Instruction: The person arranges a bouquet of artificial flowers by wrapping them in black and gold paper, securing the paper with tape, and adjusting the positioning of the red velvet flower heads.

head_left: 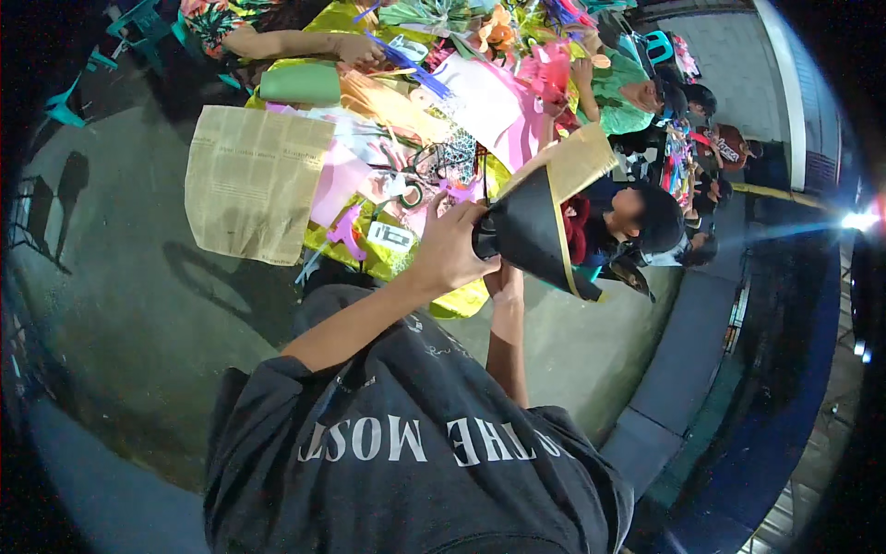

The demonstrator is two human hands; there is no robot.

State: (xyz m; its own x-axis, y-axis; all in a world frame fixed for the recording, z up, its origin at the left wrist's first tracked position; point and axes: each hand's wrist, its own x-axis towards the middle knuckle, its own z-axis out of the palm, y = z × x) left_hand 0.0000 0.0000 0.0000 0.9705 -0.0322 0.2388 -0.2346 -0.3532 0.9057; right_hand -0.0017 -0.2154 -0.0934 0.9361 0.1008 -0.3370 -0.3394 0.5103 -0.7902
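- In the head view, I'm seeing a tan printed sheet lying at the left end of the yellow-covered tabletop.
- Well to the right of that sheet, a black paper cone with a tan edge is tilting, its wide mouth pointing away from the sheet.
- The left hand, to the sheet's right, is curling its fingers round the cone's narrow end.
- The right hand, farther right of the sheet, is resting under that narrow end, partly hidden; I cannot tell how far it is closing.
- Just right of the sheet, a purple tool and a white packet are lying.
- Just beyond the sheet, a green roll is sitting near a co-worker's hand.
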